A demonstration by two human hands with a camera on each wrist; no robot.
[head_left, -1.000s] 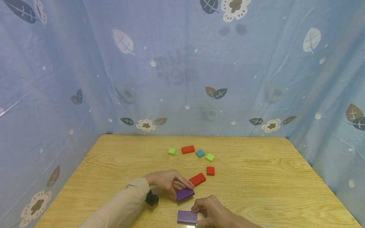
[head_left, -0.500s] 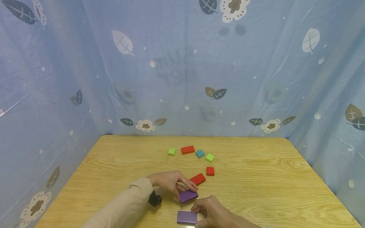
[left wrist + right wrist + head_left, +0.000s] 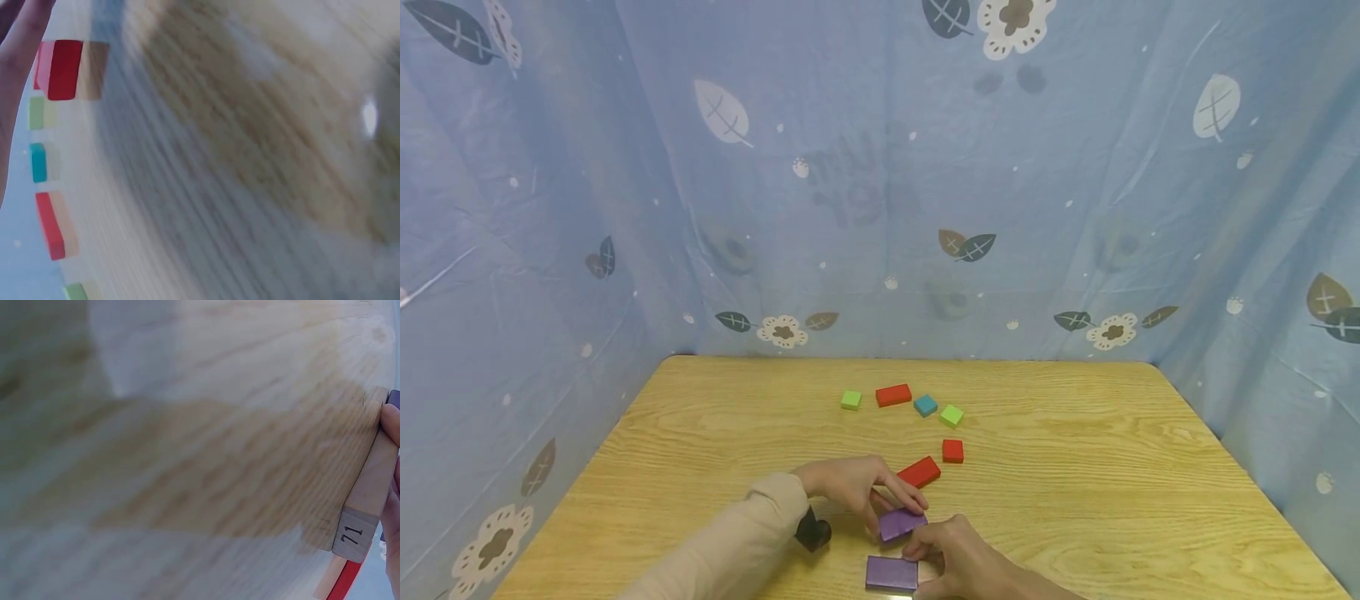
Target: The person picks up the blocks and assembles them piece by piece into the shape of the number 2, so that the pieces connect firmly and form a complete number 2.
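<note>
My left hand pinches a purple block between thumb and fingers in the head view. A second purple block lies nearer the front edge. At its right end, my right hand grips a bare wooden block, marked 71 on its end face. In the right wrist view, a bit of purple shows past the thumb. Exactly how the wooden and purple blocks meet is hidden. Only a finger of the left hand appears in its wrist view.
Beyond the left hand lie a long red block and a small red block. Farther back are another red block, a blue block and two green blocks. Patterned curtains surround the wooden table.
The left hand has carried its purple block rightward and slightly toward the front, close to the right hand's fingers. The right hand and the other blocks have stayed put.
</note>
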